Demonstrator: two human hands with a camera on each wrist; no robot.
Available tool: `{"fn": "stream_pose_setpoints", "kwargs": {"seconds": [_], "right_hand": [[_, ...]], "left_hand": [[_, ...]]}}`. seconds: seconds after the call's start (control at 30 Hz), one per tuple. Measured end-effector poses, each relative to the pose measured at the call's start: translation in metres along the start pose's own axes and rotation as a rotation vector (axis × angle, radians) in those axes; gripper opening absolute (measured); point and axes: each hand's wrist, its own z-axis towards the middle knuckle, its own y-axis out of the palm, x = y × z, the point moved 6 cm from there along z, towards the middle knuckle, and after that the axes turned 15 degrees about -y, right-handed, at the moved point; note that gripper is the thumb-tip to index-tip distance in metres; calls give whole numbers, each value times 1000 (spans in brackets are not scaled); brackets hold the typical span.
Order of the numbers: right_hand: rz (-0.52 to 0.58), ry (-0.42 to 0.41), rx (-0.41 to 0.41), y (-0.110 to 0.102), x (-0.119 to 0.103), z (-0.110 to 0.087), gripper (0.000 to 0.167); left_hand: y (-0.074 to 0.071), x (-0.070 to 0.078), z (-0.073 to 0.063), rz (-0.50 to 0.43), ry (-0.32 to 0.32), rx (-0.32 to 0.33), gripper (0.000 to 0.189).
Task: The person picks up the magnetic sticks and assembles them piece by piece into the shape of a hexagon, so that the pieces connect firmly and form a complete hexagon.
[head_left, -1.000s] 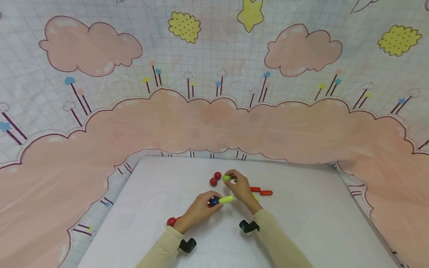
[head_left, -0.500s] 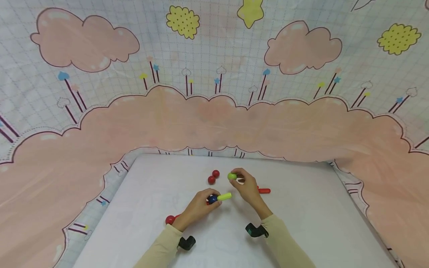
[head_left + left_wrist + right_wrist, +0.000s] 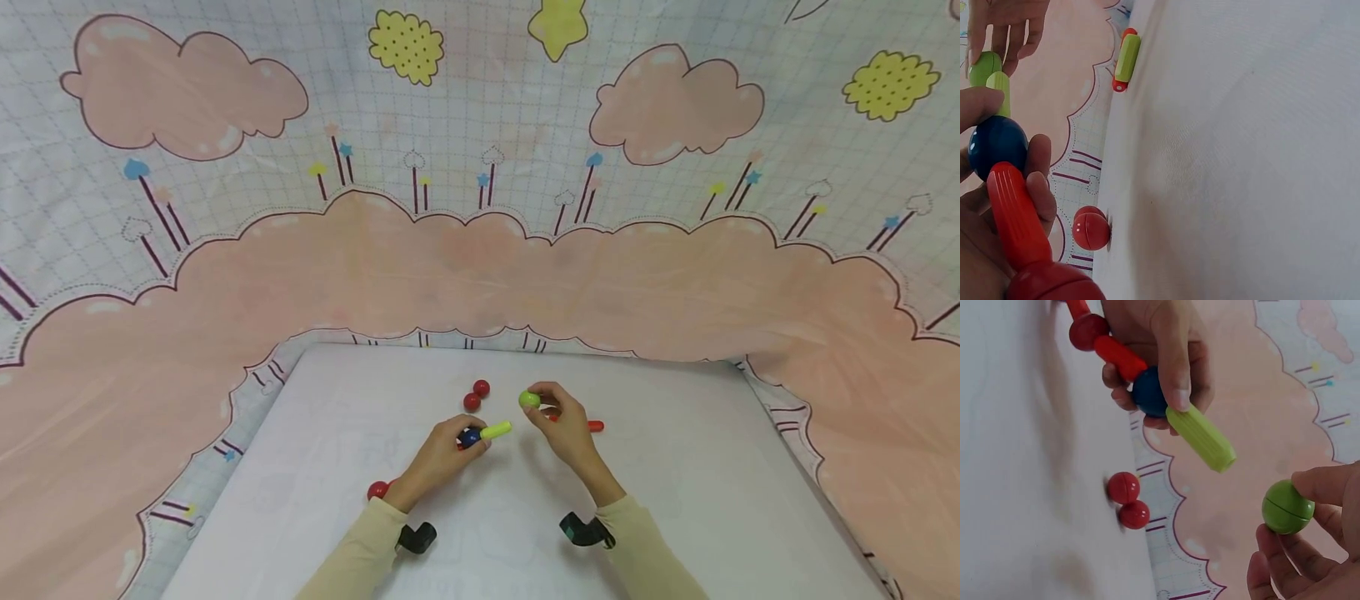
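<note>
My left hand (image 3: 441, 452) grips a chain of toy rods and balls at its blue ball (image 3: 1149, 394). A yellow-green rod (image 3: 1202, 439) sticks out from one side of that ball. On the other side a red rod (image 3: 1017, 212) joins it to a red ball (image 3: 1054, 284), with more red rod beyond in the right wrist view. Fingertips and thumb of my right hand (image 3: 570, 427) pinch a green ball (image 3: 1287, 507). This ball is apart from the yellow-green rod's free end, to the right of it in the head view.
Two loose red balls (image 3: 476, 396) lie together on the white table (image 3: 690, 475), beyond my left hand. Red rods (image 3: 596, 426) lie behind my right hand, with a yellow-green rod (image 3: 1127, 58) beside them. A patterned cloth (image 3: 450, 267) hangs behind the table.
My right hand has moved to the right with the green ball, away from the loose red balls. My left hand has shifted slightly up and left with the chain, its yellow-green rod tilting up.
</note>
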Motion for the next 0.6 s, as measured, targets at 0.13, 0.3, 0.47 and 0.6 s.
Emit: {"fn": "stream_pose_setpoints", "kwargs": {"seconds": [0.13, 0.3, 0.47, 0.6], "right_hand": [[-6, 6, -11, 0, -2, -4, 28], [-20, 14, -21, 1, -3, -9, 28], [-24, 25, -34, 4, -1, -13, 27], [-23, 31, -47, 6, 1, -16, 26]], "left_hand": [[-1, -1, 1, 2, -10, 17, 24], [-1, -1, 1, -3, -14, 20, 25], [-1, -2, 1, 7, -17, 24, 24], [-1, -1, 1, 3, -16, 26, 24]]}}
